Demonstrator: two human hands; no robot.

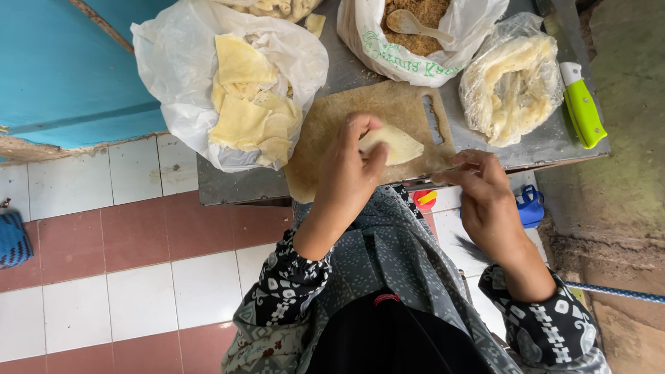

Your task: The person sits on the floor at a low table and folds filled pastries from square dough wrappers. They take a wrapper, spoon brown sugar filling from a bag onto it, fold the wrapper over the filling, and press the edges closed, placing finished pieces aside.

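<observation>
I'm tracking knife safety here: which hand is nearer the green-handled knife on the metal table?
Right. The right hand rests at the wooden cutting board's corner, below-left of the green-handled knife; the left hand, pressing pale folded dough, is farther.

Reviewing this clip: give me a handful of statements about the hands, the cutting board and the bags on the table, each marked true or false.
1. The left hand presses a pale folded wrapper on the wooden cutting board. True.
2. The right hand grips the green-handled knife. False: the knife lies apart on the metal table, and the hand is at the board's near corner.
3. A spoon sits in the bag of brown filling. True.
4. The bag of flat yellow sheets lies right of the board. False: it lies to its left.
</observation>
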